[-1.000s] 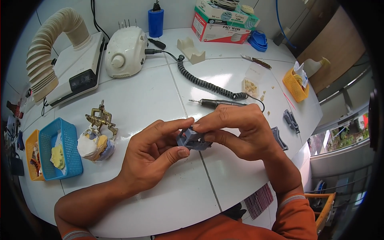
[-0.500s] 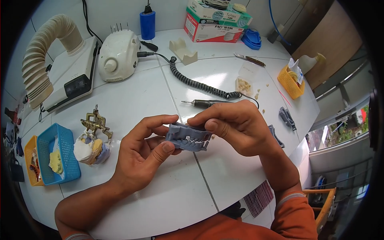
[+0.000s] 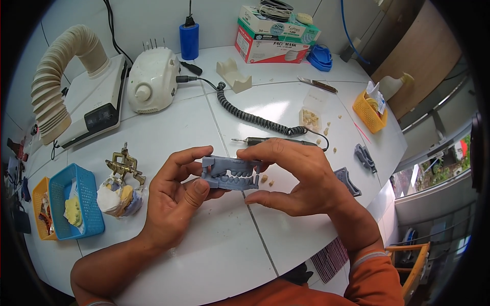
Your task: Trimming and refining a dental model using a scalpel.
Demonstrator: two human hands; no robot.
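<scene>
A grey dental model [image 3: 217,178] with an upper and a lower jaw is in my left hand [image 3: 173,196]. My left thumb presses on its near left side, with the other fingers behind and below. The two rows of teeth face each other, with a narrow gap at the front. My right hand [image 3: 301,176] is spread around the right end of the model. Its index fingertip lies at the top edge, while the thumb is stretched out below, apart from the model. Just right of the model, small tan pieces [image 3: 264,178] lie on the table.
Behind my hands lie a handpiece [image 3: 260,141] and its coiled cord [image 3: 255,118], wired to a white control unit [image 3: 151,84]. A plaster model in a brass articulator [image 3: 122,186] and a blue basket [image 3: 84,219] stand left. Grey parts [image 3: 365,158] and an orange basket [image 3: 368,115] are right.
My right thumb has come off the top of the model and swung down below it, opening the hand. The model has shifted slightly left and turned, showing more of its teeth.
</scene>
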